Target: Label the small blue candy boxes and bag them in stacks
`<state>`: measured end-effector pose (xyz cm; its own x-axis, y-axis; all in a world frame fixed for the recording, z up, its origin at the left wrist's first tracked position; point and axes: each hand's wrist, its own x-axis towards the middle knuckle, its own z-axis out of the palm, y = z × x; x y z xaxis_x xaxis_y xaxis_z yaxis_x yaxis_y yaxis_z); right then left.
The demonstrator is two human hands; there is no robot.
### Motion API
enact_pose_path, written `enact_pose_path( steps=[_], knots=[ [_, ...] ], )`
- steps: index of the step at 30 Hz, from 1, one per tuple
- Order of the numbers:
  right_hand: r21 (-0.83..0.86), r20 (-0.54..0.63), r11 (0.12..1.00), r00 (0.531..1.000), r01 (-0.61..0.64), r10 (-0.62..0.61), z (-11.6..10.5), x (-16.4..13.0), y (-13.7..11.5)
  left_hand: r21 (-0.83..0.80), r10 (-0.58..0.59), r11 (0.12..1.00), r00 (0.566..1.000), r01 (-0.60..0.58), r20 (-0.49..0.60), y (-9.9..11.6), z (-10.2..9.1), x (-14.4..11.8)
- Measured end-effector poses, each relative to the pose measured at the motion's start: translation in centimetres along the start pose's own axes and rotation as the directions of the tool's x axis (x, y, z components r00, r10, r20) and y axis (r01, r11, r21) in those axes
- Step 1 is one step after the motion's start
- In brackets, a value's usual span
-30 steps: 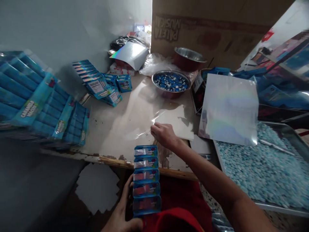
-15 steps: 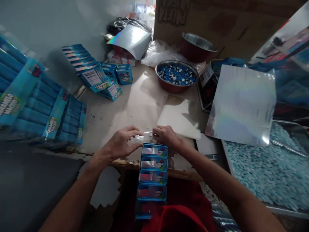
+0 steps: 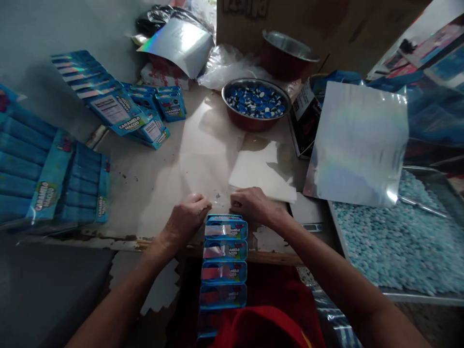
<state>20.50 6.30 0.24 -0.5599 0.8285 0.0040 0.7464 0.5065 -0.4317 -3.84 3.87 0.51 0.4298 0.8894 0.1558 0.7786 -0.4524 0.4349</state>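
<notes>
A row of several small blue candy boxes (image 3: 224, 251) runs from the table's front edge toward my body, faces up, with lettering and shiny patches on them. Just beyond its far end, thin clear plastic film (image 3: 217, 202) stretches between my hands. My left hand (image 3: 188, 212) pinches the film's left side, fingertips pressed together. On the other side, my right hand (image 3: 252, 204) is closed on the film with its fingers curled. Whether the film also wraps the boxes, I cannot tell.
Plastic-wrapped blue packs (image 3: 47, 169) and a slanting stack of boxes (image 3: 112, 104) stand left. A bowl (image 3: 253, 123) of blue-and-white pieces sits behind white sheets (image 3: 261, 171). A silvery sheet (image 3: 358, 145) overlaps a metal tray (image 3: 416, 296) of pale blue candies on the right.
My left hand's fingers, spread apart before, have closed into a pinch on the film. The view has shifted slightly, and the boxes appear a little further left.
</notes>
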Motion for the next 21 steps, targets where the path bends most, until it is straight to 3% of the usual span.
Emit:
enact_pose_path(
  steps=[3,7,9,13,15,18,21],
  knots=[
    [-0.035,0.035,0.995,0.995,-0.088,0.090,-1.3,-2.1,-1.4,-0.128,-0.058,0.989,0.996,0.068,0.073,0.2,-0.4,0.2],
    [-0.045,0.088,0.966,0.962,-0.255,0.258,-3.0,-2.8,-3.0,-0.155,0.050,0.988,0.987,-0.026,0.152,0.1,-1.9,1.7],
    [-0.038,0.116,0.952,0.945,-0.302,0.305,-3.8,-2.6,-3.2,-0.091,0.080,0.993,0.988,-0.068,0.134,0.6,-3.0,1.8],
    [0.027,0.107,0.937,0.933,-0.348,0.343,-5.2,-2.8,-4.1,0.235,0.089,0.969,0.996,-0.082,-0.017,2.6,-4.7,-0.5],
    [0.062,0.055,0.938,0.939,-0.342,0.339,-6.0,-3.3,-5.1,0.312,0.086,0.949,0.989,-0.043,-0.124,3.6,-5.0,-2.2],
    [0.129,-0.040,0.939,0.944,-0.320,0.327,-7.3,-4.4,-7.1,0.249,0.004,0.966,0.961,0.068,-0.278,4.8,-5.3,-4.4],
    [0.168,-0.155,0.943,0.937,-0.286,0.312,-7.7,-5.5,-9.1,0.076,-0.170,0.975,0.916,0.211,-0.363,6.0,-5.6,-5.1]
  ],
)
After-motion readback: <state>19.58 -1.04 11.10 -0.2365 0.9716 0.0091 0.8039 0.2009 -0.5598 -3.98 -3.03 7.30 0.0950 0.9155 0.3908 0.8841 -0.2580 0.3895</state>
